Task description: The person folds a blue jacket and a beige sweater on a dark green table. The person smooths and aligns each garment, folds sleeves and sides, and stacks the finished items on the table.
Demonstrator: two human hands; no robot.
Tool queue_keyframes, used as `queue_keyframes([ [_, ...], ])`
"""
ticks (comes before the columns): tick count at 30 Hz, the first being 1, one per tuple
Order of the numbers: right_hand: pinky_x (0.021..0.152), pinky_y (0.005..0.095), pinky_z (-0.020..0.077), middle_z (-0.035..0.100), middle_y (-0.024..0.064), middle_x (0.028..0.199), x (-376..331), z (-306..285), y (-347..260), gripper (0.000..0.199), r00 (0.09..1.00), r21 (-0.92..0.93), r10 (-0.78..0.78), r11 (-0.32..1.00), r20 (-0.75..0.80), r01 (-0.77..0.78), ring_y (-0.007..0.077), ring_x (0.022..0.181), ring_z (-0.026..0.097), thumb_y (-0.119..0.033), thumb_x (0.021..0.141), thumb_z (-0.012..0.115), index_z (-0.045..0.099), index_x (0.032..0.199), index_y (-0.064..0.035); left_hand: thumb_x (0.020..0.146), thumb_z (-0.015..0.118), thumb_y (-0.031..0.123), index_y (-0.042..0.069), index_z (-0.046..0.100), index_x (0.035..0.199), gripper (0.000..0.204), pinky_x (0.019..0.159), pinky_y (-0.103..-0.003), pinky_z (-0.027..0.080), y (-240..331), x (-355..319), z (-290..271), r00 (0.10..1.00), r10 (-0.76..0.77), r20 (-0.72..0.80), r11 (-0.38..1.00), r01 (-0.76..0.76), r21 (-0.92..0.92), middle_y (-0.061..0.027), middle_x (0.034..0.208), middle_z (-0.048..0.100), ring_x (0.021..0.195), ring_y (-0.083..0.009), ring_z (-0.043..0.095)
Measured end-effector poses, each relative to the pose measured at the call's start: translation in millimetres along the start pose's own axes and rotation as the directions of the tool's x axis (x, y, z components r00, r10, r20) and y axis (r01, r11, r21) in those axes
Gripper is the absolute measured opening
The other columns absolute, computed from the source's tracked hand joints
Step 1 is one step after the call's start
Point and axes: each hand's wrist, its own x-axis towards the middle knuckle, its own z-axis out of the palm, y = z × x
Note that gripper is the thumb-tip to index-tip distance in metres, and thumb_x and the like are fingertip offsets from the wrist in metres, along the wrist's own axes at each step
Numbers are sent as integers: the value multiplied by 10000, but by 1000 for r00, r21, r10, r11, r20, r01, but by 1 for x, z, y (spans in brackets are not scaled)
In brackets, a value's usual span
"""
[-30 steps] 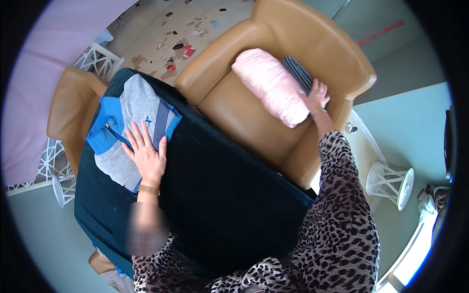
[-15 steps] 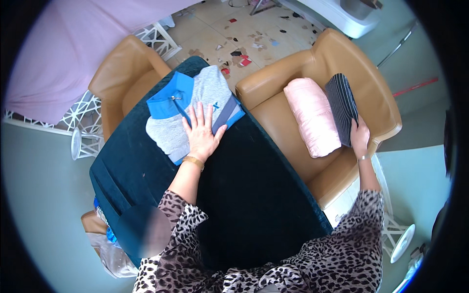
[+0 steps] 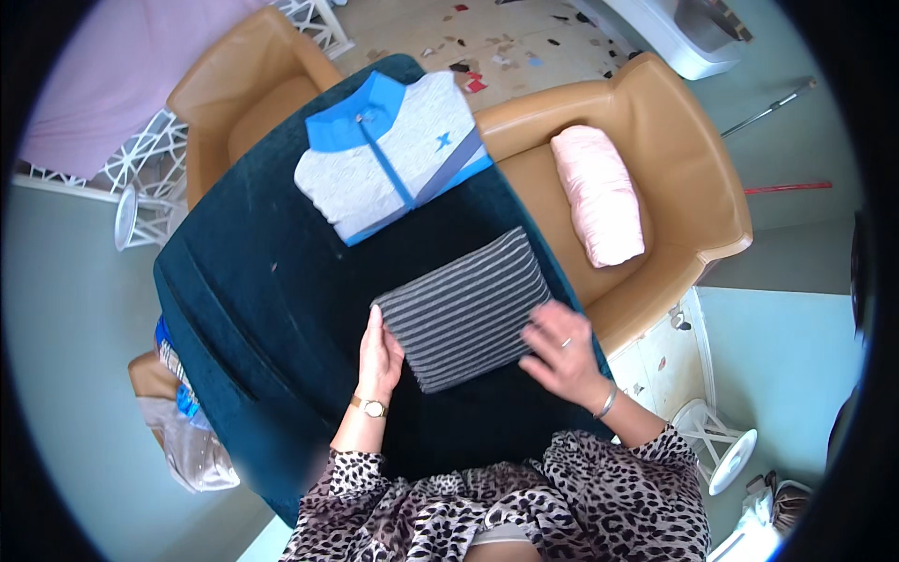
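A folded dark cloth with grey stripes [image 3: 466, 309] lies flat on the dark teal velvet table cover [image 3: 281, 328] in front of me. My left hand [image 3: 378, 359] rests against its left edge, fingers stretched out along it. Over its right edge is my right hand [image 3: 564, 358], fingers apart and slightly bent, a little smeared by motion. Farther back on the table is a folded light grey zip top [image 3: 412, 150] with a bright blue collar and blue trim.
A tan armchair [image 3: 688, 159] on the right holds a rolled pink satiny bundle [image 3: 599, 197]. Another tan armchair [image 3: 243, 84] stands at the far left. Scraps litter the tiled floor [image 3: 496, 47] beyond the table. A white stool [image 3: 716, 450] stands at the lower right.
The striped cloth has come from the armchair onto the table, carried by my right hand. My left hand has left the grey top and moved nearer to me, beside the striped cloth.
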Motion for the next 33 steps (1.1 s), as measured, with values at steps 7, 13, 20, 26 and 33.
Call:
queue_keyframes([
  [7,893,248,508,703,57,1156,18,44,54,509,674,704,662,305,327,-641,97,1007,627,-237,961,772,605,1346,52,904,758,-46,23,422,1453,647,982,-289,552,-8,-38,35,988,109,112,927,-141,348,-69,1251,678,1118,-142,668],
  [13,961,272,491,654,67,1254,115,-2,30,520,796,864,489,152,356,-480,114,1111,596,-194,995,716,535,1413,58,924,722,-39,-3,412,1484,641,1074,-338,496,62,-22,69,893,370,256,856,-435,280,-109,1371,627,1240,-188,618],
  [20,961,299,516,715,109,1154,295,10,46,429,902,792,389,604,-190,-94,167,1068,666,-205,979,739,615,1320,25,1009,691,140,-22,492,1427,491,1051,-313,481,173,74,115,694,679,239,592,-710,380,-128,1315,654,1185,-174,628],
  [26,919,428,549,724,211,1139,329,111,126,674,783,428,611,742,-116,-515,329,1061,697,-566,842,790,675,1245,-38,920,793,328,-33,366,1522,821,1119,-410,440,143,206,51,702,695,152,342,-509,790,-267,1396,589,1303,-354,585],
  [33,1154,517,358,554,134,1486,332,68,94,536,907,-70,14,996,-421,-48,338,1429,436,-446,937,691,639,1367,-131,933,702,249,87,439,1545,684,1200,-569,301,168,131,138,232,618,751,-632,-421,650,-248,1594,373,1484,-439,342],
])
